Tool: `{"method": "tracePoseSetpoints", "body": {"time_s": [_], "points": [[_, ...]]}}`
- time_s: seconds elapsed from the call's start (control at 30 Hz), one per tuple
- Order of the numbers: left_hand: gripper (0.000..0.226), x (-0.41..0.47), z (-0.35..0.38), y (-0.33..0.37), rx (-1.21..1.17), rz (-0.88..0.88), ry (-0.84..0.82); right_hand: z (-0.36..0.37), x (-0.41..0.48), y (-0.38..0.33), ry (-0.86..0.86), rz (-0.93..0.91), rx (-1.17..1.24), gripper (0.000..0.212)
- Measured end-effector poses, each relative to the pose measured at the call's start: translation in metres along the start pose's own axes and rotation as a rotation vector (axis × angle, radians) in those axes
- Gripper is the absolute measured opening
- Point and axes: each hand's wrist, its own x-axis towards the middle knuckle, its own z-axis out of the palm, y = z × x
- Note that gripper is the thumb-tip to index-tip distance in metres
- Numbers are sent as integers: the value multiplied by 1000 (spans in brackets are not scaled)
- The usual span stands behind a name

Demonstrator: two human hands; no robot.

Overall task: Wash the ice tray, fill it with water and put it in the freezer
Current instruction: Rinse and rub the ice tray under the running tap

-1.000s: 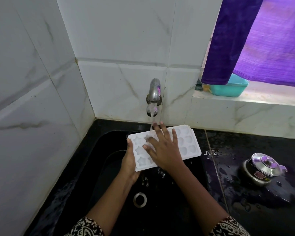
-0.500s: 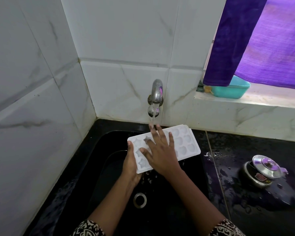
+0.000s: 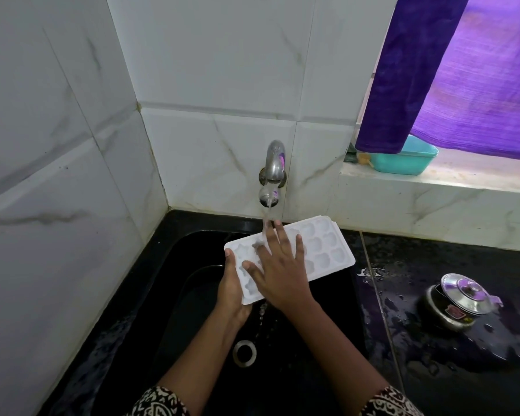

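Note:
A white ice tray (image 3: 324, 250) with shaped cells is held level over the black sink (image 3: 192, 250), under the wall tap (image 3: 272, 172). Water runs from the tap onto the tray's left half and drips off its near edge. My left hand (image 3: 230, 291) grips the tray's left end, thumb on the rim and fingers hidden underneath. My right hand (image 3: 278, 271) lies flat on top of the tray with fingers spread, covering the middle cells, its fingertips in the stream.
The sink drain (image 3: 245, 352) lies below the tray. On the wet black counter to the right stands a small steel pot with lid (image 3: 460, 298). A teal tub (image 3: 409, 159) sits on the sill under a purple curtain (image 3: 451, 73). Tiled walls close the left and back.
My right hand has slid slightly leftward and back and forth over the cells. The tray stays under the running water, and my left hand keeps its hold.

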Motion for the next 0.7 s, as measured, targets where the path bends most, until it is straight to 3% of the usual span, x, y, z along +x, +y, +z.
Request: {"method": "tracePoseSetpoints", "body": {"time_s": [0.1, 0.27, 0.37, 0.5, 0.6, 0.7], "points": [[69, -2, 0, 2, -10, -21, -14, -2, 2, 14, -77, 22, 100, 57], [75, 1, -1, -3, 12, -61, 42, -2, 2, 4, -27, 25, 33, 51], [79, 3, -4, -4, -5, -48, 26, -5, 4, 13, -137, 44, 120, 58], [74, 1, -1, -6, -43, -86, -15, -7, 3, 10, -60, 39, 15, 47], [71, 3, -3, -4, 9, -29, -31, -5, 1, 5, -149, 1, 80, 66], [76, 5, -9, -4, -37, -33, -30, -19, 2, 18, -264, 126, 281, 77]]}}
